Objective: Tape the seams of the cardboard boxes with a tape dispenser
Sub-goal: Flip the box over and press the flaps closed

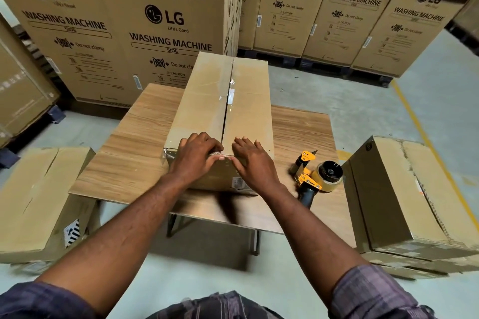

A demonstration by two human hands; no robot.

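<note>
On the table (145, 137), left hand (199, 155) and right hand (252, 162) press unclenched on the box (207, 101) — tape dispenser (318, 176) beside.

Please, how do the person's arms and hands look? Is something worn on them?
The left hand and the right hand are bare: no gloves, rings or watch show. The forearms are uncovered too. The left sleeve and the right sleeve are of dark checked cloth, purple-grey, ending near the elbows.

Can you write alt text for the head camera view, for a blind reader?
The left hand and right hand touch the near end of the taped top seam of a cardboard box on a wooden table. A yellow tape dispenser lies to its right.
</note>
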